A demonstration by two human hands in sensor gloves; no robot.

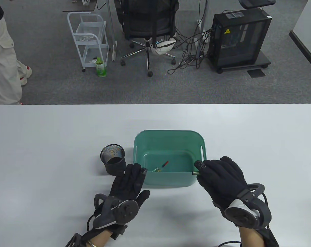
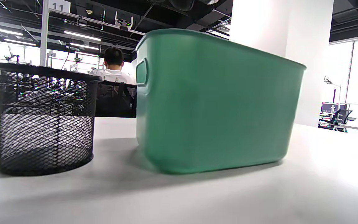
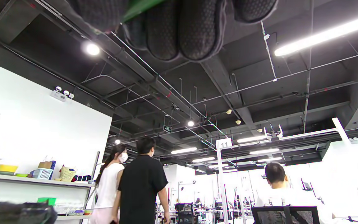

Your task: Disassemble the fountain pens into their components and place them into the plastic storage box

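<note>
Fingers (image 1: pixel 209 168) of right hand (image 1: pixel 221 180) curl round a dark pen part (image 1: pixel 195 173), its gold-ringed end poking out at 9 o'clock over the near-right rim of the green storage box (image 1: pixel 145 144). Left hand (image 1: pixel 128 184) lies flat, fingers straight, tips against the box's near-left corner (holding nothing). Mesh pen cup (image 1: pixel 113 159) stands just beside the box at its 9 o'clock. Loose pen pieces (image 1: pixel 161 166) lie on the box floor. White table (image 1: pixel 42 144) has open room at 9, 12 and 3 o'clock.
</note>
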